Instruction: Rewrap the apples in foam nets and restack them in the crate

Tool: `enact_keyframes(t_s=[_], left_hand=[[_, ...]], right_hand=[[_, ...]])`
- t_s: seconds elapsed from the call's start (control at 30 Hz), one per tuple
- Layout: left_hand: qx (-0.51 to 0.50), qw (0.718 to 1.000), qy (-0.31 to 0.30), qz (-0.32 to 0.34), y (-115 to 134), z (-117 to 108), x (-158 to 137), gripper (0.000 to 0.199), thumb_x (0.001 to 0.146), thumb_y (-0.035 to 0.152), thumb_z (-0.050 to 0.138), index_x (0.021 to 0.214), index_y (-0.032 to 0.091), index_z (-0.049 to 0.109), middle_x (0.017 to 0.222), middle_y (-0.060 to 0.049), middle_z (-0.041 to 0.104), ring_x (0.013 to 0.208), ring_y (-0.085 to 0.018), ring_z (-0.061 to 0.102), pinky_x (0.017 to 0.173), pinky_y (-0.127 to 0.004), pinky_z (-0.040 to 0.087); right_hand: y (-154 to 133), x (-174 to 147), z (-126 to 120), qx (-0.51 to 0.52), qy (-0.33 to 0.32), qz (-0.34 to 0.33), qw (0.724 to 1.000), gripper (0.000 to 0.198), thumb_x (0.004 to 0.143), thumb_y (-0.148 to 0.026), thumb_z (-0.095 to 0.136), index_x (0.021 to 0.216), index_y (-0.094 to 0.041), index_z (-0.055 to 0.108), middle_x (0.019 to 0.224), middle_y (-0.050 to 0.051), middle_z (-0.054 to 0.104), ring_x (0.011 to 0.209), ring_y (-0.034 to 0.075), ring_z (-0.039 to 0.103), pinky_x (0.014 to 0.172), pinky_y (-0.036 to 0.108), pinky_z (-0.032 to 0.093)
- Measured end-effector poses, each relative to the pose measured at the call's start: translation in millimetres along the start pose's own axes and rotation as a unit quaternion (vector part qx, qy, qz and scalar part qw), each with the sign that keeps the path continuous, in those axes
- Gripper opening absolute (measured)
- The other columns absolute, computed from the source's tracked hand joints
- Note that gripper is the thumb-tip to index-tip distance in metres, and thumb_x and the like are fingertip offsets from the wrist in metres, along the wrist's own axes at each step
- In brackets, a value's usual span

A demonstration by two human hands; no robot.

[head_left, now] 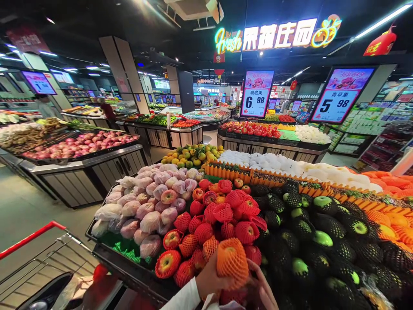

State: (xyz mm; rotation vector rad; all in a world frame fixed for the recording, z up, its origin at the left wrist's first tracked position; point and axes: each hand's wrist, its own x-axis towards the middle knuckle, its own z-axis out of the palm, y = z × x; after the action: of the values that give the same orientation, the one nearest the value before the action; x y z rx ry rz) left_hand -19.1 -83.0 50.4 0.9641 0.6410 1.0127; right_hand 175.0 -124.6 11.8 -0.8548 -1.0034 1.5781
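Note:
My left hand [208, 277] comes in from the bottom with a white sleeve and is closed around an apple in an orange foam net [232, 263]. Just right of that apple is my right hand [263, 286], its fingers stretched out and partly hidden behind the fruit; whether they touch it I cannot tell. Beneath and beyond the hands lies a heap of apples in red foam nets [204, 232]. Green fruits in black foam nets [300, 267] are piled on the right. To the left are pinkish fruits in thin clear wrapping [151, 221].
A shopping cart [60, 224] with a red handle stands at the lower left, against the display's dark edge. Behind lie yellow-green fruits [193, 156] and white-netted fruits [274, 165]. An onion stand [84, 146] is across the aisle. Price screens [257, 94] stand farther back.

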Motion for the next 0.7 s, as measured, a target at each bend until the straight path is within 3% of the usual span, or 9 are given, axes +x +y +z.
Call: enact_keyframes(t_s=[0.07, 0.1, 0.2, 0.27, 0.4, 0.47, 0.57, 0.63, 0.7], left_hand=[[-0.06, 0.992, 0.112, -0.014, 9, -9, 4, 0.076, 0.056, 0.048, 0.089, 0.114, 0.013, 0.056, 0.113, -0.016, 0.068, 0.104, -0.03, 0.066, 0.094, -0.046, 0.053], [-0.086, 0.983, 0.159, -0.021, 17, -15, 7, 0.071, 0.058, 0.052, 0.087, 0.11, 0.013, 0.058, 0.111, -0.015, 0.069, 0.105, -0.03, 0.066, 0.095, -0.044, 0.053], [-0.14, 0.963, 0.224, -0.044, 50, -38, 21, 0.058, 0.072, 0.051, 0.077, 0.109, 0.011, 0.06, 0.106, -0.013, 0.07, 0.101, -0.028, 0.068, 0.09, -0.04, 0.055], [-0.13, 0.955, 0.266, -0.006, 74, -55, 30, 0.048, 0.08, 0.041, 0.073, 0.115, 0.011, 0.059, 0.109, -0.012, 0.07, 0.096, -0.024, 0.069, 0.083, -0.036, 0.057], [-0.067, 0.925, 0.374, 0.025, 110, -90, 43, 0.037, 0.091, 0.031, 0.063, 0.124, 0.016, 0.055, 0.119, -0.009, 0.067, 0.09, -0.017, 0.069, 0.069, -0.025, 0.055], [-0.05, 0.912, 0.408, 0.01, 120, -107, 50, 0.034, 0.092, 0.033, 0.062, 0.121, 0.017, 0.057, 0.111, -0.008, 0.07, 0.082, -0.015, 0.069, 0.057, -0.021, 0.051], [-0.03, 0.911, 0.412, 0.005, 127, -131, 68, 0.035, 0.088, 0.039, 0.067, 0.112, 0.015, 0.06, 0.095, -0.006, 0.071, 0.064, -0.012, 0.065, 0.046, -0.018, 0.042], [-0.006, 0.914, 0.405, 0.011, 131, -145, 90, 0.037, 0.083, 0.04, 0.072, 0.109, 0.015, 0.06, 0.088, -0.004, 0.07, 0.057, -0.009, 0.06, 0.045, -0.017, 0.04], [0.03, 0.914, 0.404, 0.019, 134, -156, 118, 0.035, 0.081, 0.035, 0.074, 0.107, 0.015, 0.06, 0.09, -0.005, 0.07, 0.061, -0.009, 0.062, 0.049, -0.017, 0.044]], right_hand=[[-2, 7, -6, -0.147, -0.005, -0.074, 0.986, 0.074, 0.084, -0.061, 0.065, 0.146, -0.025, 0.047, 0.145, 0.015, 0.047, 0.137, 0.035, 0.042, 0.115, 0.052, 0.033], [-3, 11, -8, -0.243, -0.005, -0.11, 0.964, 0.073, 0.083, -0.054, 0.069, 0.146, -0.024, 0.048, 0.149, 0.014, 0.042, 0.141, 0.035, 0.036, 0.118, 0.052, 0.026], [4, 25, -18, -0.48, -0.018, -0.141, 0.866, 0.082, 0.075, -0.04, 0.078, 0.149, -0.026, 0.046, 0.156, 0.009, 0.031, 0.147, 0.038, 0.021, 0.121, 0.056, 0.015], [20, 31, -27, -0.568, -0.033, -0.123, 0.813, 0.09, 0.07, -0.034, 0.079, 0.152, -0.027, 0.041, 0.157, 0.008, 0.029, 0.147, 0.041, 0.019, 0.119, 0.06, 0.016], [58, 35, -41, -0.676, 0.006, -0.178, 0.715, 0.091, 0.071, -0.027, 0.069, 0.154, -0.03, 0.034, 0.155, 0.006, 0.031, 0.144, 0.04, 0.028, 0.115, 0.058, 0.025], [68, 36, -44, -0.718, 0.045, -0.233, 0.655, 0.09, 0.075, -0.025, 0.062, 0.157, -0.031, 0.026, 0.154, 0.004, 0.033, 0.141, 0.037, 0.034, 0.112, 0.054, 0.032], [71, 39, -44, -0.76, 0.087, -0.293, 0.574, 0.086, 0.082, -0.019, 0.051, 0.158, -0.033, 0.016, 0.15, 0.001, 0.04, 0.133, 0.03, 0.047, 0.106, 0.044, 0.041], [67, 41, -41, -0.77, 0.109, -0.313, 0.545, 0.081, 0.084, -0.014, 0.045, 0.158, -0.034, 0.017, 0.145, -0.001, 0.048, 0.126, 0.026, 0.055, 0.1, 0.04, 0.045], [59, 43, -36, -0.762, 0.127, -0.323, 0.546, 0.075, 0.087, -0.015, 0.045, 0.156, -0.036, 0.026, 0.138, -0.002, 0.054, 0.12, 0.026, 0.059, 0.095, 0.039, 0.048]])
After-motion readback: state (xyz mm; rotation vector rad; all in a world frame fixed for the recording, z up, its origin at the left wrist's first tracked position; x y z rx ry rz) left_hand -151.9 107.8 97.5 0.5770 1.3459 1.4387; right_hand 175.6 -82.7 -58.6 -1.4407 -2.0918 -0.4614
